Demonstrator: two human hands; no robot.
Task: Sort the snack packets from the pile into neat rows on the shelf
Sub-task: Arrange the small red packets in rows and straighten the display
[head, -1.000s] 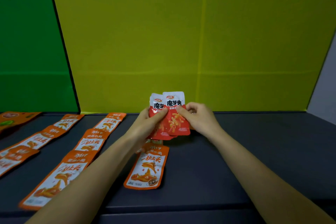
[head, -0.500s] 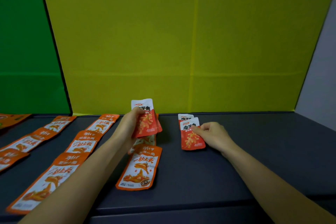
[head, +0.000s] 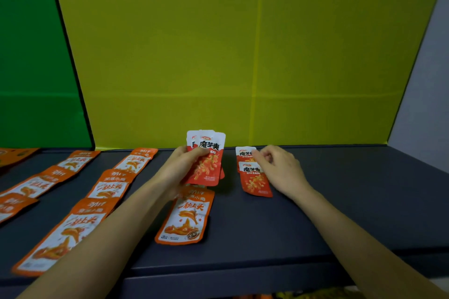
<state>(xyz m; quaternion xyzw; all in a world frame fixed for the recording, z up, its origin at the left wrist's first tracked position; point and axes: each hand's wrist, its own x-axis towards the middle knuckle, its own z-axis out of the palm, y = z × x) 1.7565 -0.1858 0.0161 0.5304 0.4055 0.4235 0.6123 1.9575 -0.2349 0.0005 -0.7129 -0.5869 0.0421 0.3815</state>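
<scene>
I am gripping the red packet fan [head: 207, 160] in left hand [head: 182, 167]; right hand [head: 279, 170], grip unclear, is touching laid row [head: 257, 184] just rightward.

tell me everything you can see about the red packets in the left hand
The red packets are a fan of about three flat glossy pouches, white on top with black characters, red below with pictured orange strips. They stand nearly upright, raised over the dark shelf. The left hand grips them from the side, thumb across the front one. Their lower edge overlaps an orange packet lying below; contact there is unclear.
</scene>
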